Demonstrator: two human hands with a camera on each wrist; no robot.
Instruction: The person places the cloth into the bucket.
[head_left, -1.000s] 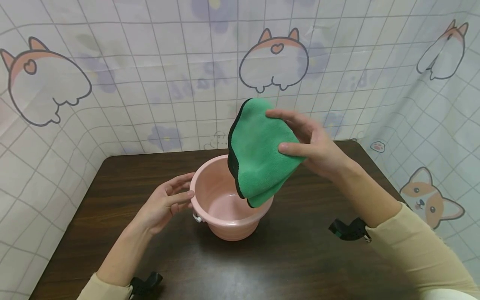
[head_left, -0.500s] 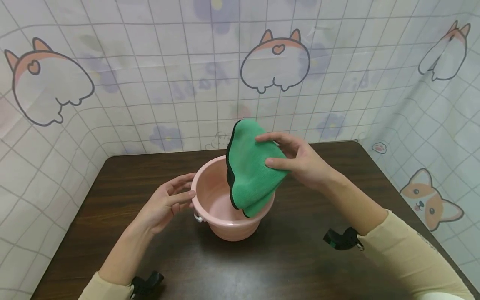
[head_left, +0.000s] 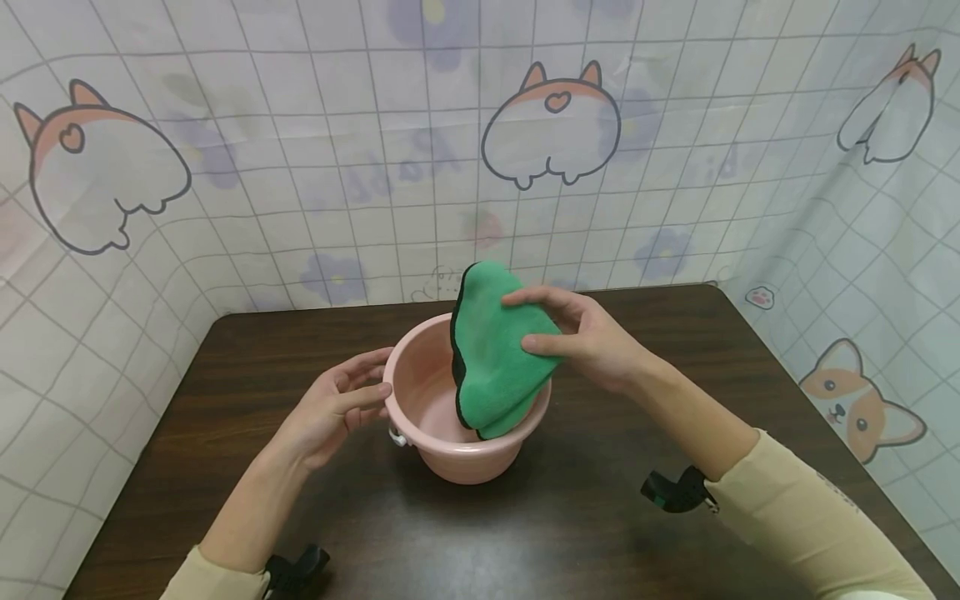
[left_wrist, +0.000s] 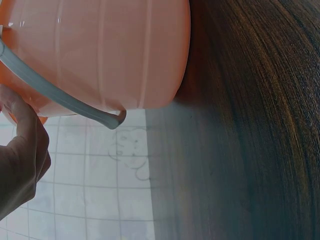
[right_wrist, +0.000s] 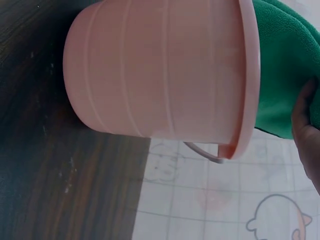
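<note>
A pink bucket [head_left: 467, 463] stands upright on the table, its mouth facing up. At its left rim my left hand [head_left: 327, 410] holds on, thumb on the rim and fingers along the outside. My right hand [head_left: 603, 343] pinches a folded green cloth [head_left: 495, 354] with black edging between thumb and fingers. The cloth's lower part hangs inside the bucket's mouth, while its upper part sticks up above the rim. In the left wrist view a grey handle [left_wrist: 65, 97] hangs against the bucket's side. The right wrist view has the cloth [right_wrist: 282, 70] at the rim.
The dark wooden table [head_left: 600, 533] runs back to a white tiled-pattern sheet [head_left: 360, 150] printed with cartoon corgis. Black wrist devices sit below both cuffs, the right one [head_left: 677, 490] close over the table.
My right hand has come down and to the left, lowering the green cloth into the bucket's mouth. The left hand and the bucket have stayed in place.
</note>
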